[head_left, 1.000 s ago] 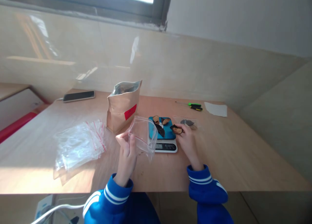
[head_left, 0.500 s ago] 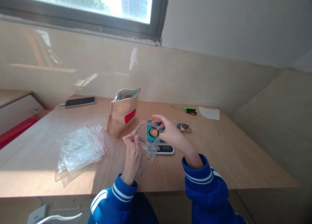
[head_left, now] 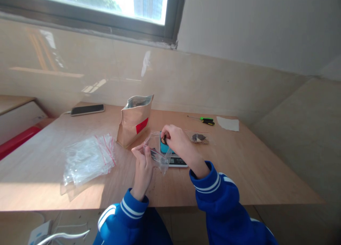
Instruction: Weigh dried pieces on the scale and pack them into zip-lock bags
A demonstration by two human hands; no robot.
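Note:
My left hand (head_left: 143,163) pinches the near rim of a small clear zip bag (head_left: 156,153) and holds it open above the table. My right hand (head_left: 176,141) is at the bag's mouth with its fingers closed on a dark dried piece (head_left: 164,140), mostly hidden by the fingers. Right behind the bag sits a small scale (head_left: 178,162) with a blue top, largely covered by my hands.
An open brown paper pouch (head_left: 134,121) with a red label stands left of the scale. A heap of empty zip bags (head_left: 87,158) lies at left. A filled clear bag (head_left: 199,138), screwdrivers (head_left: 205,120), a white paper (head_left: 228,124) and a phone (head_left: 87,109) lie farther back.
My right hand picked a dried piece off the scale and carried it left to the bag's mouth. My left hand kept the bag open and shifted slightly right.

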